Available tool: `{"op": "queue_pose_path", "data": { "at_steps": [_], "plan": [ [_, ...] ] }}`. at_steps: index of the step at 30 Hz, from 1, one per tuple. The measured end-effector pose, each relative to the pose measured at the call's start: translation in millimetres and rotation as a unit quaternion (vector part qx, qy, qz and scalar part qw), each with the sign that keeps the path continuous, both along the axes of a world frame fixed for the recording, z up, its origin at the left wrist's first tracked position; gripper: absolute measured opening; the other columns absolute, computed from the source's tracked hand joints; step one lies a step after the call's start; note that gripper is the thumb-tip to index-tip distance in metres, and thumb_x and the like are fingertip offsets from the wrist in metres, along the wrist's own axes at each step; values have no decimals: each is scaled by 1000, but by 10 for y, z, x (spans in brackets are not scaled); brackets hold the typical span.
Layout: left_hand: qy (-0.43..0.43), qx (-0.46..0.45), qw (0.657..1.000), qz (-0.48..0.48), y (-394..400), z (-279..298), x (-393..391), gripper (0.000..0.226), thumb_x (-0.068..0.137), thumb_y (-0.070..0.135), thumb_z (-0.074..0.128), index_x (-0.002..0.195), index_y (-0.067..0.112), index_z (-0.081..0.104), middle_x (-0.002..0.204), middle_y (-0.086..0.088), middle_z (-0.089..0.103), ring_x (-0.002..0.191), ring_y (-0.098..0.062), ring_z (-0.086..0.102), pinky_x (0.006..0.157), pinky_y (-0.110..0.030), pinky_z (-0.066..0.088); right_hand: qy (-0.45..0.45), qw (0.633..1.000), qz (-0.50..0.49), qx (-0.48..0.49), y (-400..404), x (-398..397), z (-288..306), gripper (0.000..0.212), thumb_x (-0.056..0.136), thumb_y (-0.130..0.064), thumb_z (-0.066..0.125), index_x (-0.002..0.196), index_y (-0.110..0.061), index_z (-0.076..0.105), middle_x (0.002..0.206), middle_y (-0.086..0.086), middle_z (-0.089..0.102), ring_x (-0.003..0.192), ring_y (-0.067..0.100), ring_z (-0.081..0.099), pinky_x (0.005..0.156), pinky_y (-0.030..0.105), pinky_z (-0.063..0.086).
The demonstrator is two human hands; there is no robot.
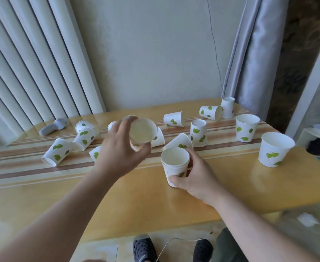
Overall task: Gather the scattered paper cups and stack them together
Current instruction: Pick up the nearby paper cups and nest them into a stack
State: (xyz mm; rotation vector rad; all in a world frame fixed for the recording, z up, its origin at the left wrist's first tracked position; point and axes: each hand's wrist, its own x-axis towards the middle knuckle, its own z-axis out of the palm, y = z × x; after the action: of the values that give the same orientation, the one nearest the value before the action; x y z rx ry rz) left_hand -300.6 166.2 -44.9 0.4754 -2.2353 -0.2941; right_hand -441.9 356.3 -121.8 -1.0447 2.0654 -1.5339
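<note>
One head-worn wide-angle view looks forward and down, close over the worktop point(231, 186), facing the wall point(155, 53) behind it

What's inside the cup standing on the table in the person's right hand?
The upright cup in the right hand shows a plain white, empty interior. A doubled rim hints at another cup nested in it, but its wall hides how many.

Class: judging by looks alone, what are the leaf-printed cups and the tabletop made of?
Cups: thin white paper, matte, with printed green leaves and rolled rims. Tabletop: probably varnished wood or laminate, yellow with brown stripes; its glossy reflections show a smooth, sealed finish.
</note>
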Motion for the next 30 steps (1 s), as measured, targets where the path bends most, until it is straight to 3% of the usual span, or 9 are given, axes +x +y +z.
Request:
{"op": "queue_pose_path", "data": {
  "at_steps": [3,5,8,11,17,20,23,26,30],
  "plan": [
    [82,269,954,-102,242,286,-20,57,76,61,77,125,39,60,112,9,75,96,-10,73,81,-26,58,6,1000,4,8,-3,-9,-17,63,73,-24,92,124,-48,62,113,-15,75,102,7,69,88,29,60],
    [68,346,922,-160,372,295,-63,58,73,64,78,124,39,62,105,12,79,95,-8,76,80,-31,63,10,1000,5,7,5,-10,-19,64,74,-24,92,123,-50,61,112,-14,75,103,7,70,90,31,61],
    [-9,319,931,-177,495,90,-125,56,72,60,82,122,45,62,108,20,78,101,-7,78,88,-39,66,13,1000,9,4,29,4,-2,63,75,-22,93,117,-54,59,111,-27,74,102,0,69,88,26,60],
    [-45,282,942,-176,491,-130,-139,65,75,56,89,131,42,60,118,22,75,111,1,73,96,-26,60,10,1000,8,6,41,31,12,62,75,-25,94,117,-54,60,110,-27,74,101,-3,68,85,23,59],
    [-126,353,907,-191,242,-455,105,112,56,77,91,154,48,44,140,14,66,133,-4,62,111,-32,52,19,1000,-2,17,-40,42,153,63,71,-41,98,120,-50,59,115,-18,75,106,3,71,91,31,62],
    [-172,387,878,-223,98,-557,232,103,63,60,99,153,41,51,141,10,71,133,-10,67,114,-43,53,16,1000,7,10,-219,118,230,67,74,-39,96,128,-47,58,121,-18,73,112,3,69,100,38,60],
    [-162,332,915,-164,12,-601,254,71,70,48,100,130,43,63,118,25,77,111,-1,73,98,-30,58,2,997,64,34,-374,220,191,55,83,-43,89,128,-49,58,120,-15,74,115,7,70,105,46,58],
    [-131,304,939,-91,-97,-637,292,46,76,57,92,111,39,68,97,20,78,90,-1,71,80,-23,56,0,994,90,58,-343,144,173,54,86,-34,90,126,-57,59,121,-9,70,107,13,73,91,36,62],
    [-136,276,949,-60,-114,-702,354,37,79,49,91,103,38,65,95,18,75,94,8,64,71,-9,48,54,982,-175,43,-273,-196,221,37,96,-40,77,131,-35,66,101,-8,70,88,8,67,69,29,50]
  ]
}}
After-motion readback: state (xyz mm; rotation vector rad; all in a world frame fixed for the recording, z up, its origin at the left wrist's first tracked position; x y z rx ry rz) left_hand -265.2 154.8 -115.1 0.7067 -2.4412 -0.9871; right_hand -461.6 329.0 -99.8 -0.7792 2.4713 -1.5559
